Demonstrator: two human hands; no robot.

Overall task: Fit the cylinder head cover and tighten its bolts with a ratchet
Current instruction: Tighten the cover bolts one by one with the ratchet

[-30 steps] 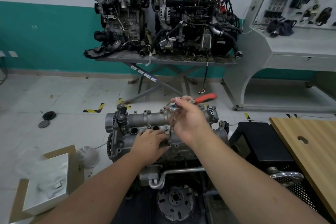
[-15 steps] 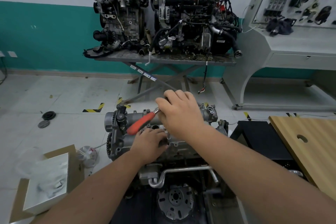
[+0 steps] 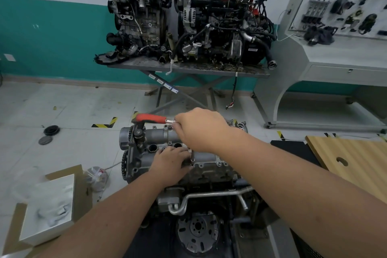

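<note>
- Right hand [image 3: 201, 130] closed over the head end of the ratchet [image 3: 154, 119], red handle sticking out to the left above the engine.
- Thin steel extension [image 3: 192, 158] dropping from under that hand to a bolt on the near edge of the cylinder head cover [image 3: 161, 135].
- Left hand [image 3: 170, 162] lying on the cover just left of the extension, fingers curled beside its lower end; whether pinching it or only steadying, cannot tell.
- Cover seated on top of the engine [image 3: 134, 165], open round wells showing past the left hand's knuckles.
- Both forearms crossing the near side of the engine, hiding much of the cover's middle.
- Bent metal pipe [image 3: 209, 195] and a flywheel [image 3: 198, 231] below the hands.
- Wooden board [image 3: 356, 161] with a round hole at the right.
- Cardboard box [image 3: 50, 205] and a crumpled plastic bag [image 3: 97, 176] on the floor at the left, two dark discs [image 3: 48, 135] farther off.
- Two more engines [image 3: 188, 16] on a scissor-leg bench [image 3: 188, 68] by the teal wall, a parts display board [image 3: 345, 0] to the right.
</note>
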